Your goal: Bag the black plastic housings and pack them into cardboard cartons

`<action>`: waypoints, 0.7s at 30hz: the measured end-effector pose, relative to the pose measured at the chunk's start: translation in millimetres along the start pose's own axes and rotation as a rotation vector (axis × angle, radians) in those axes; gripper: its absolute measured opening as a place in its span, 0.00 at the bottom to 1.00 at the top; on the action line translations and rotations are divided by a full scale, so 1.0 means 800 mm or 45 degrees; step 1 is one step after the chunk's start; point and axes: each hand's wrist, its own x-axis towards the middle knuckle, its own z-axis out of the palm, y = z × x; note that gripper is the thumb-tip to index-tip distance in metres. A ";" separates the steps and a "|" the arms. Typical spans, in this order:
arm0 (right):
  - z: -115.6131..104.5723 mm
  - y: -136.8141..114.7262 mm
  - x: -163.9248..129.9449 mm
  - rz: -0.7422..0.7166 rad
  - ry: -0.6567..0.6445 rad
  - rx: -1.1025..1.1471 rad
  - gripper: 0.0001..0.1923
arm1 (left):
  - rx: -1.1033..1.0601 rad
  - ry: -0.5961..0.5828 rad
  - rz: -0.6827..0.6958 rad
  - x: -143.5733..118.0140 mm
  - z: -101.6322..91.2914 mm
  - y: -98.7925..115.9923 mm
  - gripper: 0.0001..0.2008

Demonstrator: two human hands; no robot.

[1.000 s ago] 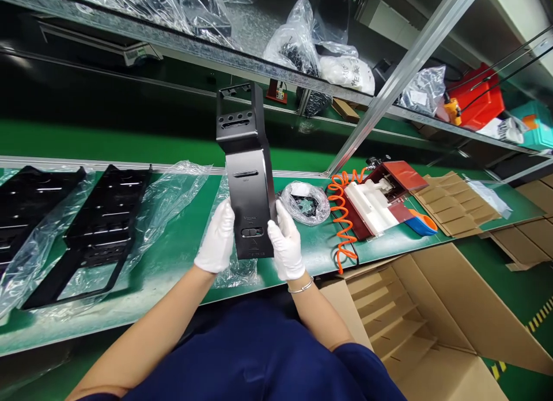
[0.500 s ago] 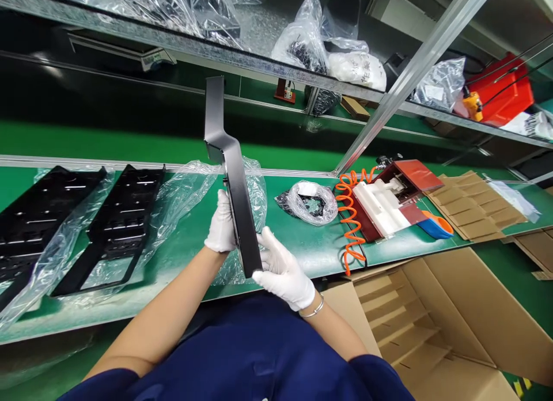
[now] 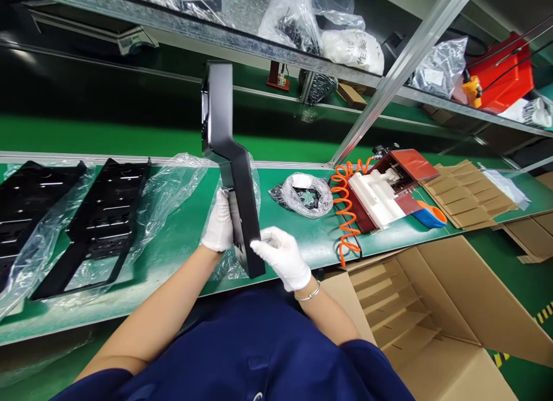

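A black stepped panel [image 3: 242,182] stands nearly upright in front of me, its narrow side wall turned my way. My left hand [image 3: 219,223], in a white glove, grips it at the lower left, with the fingers partly hidden behind it. My right hand [image 3: 281,257], also gloved, is curled in a pinch. Its fingertips touch the panel's right edge near the bottom; whether something small is between them cannot be seen. On the left of the bench, two similar black panels [image 3: 110,216] [image 3: 32,211] lie on clear plastic wrap [image 3: 166,188].
Right of the panel lies a plastic bag of black parts [image 3: 306,195]. Beyond it are an orange coiled hose [image 3: 344,208], a red-and-white fixture [image 3: 375,196] and cardboard dividers [image 3: 470,193]. An open carton [image 3: 466,291] stands below the bench edge. A metal shelf [image 3: 242,44] crosses above.
The panel has turned slightly, so more of its upper part's side shows. My right hand has drawn its fingers together and moved up a little from the panel's lower end.
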 end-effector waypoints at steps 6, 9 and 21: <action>-0.001 -0.010 0.009 -0.021 -0.058 -0.044 0.14 | -0.150 0.025 -0.187 -0.005 0.002 -0.003 0.31; 0.000 -0.011 0.006 -0.006 -0.052 -0.120 0.15 | -0.203 0.055 -0.208 -0.008 0.003 0.002 0.29; -0.005 -0.014 0.008 0.000 -0.018 -0.210 0.20 | -0.308 0.132 -0.223 -0.021 0.009 0.009 0.24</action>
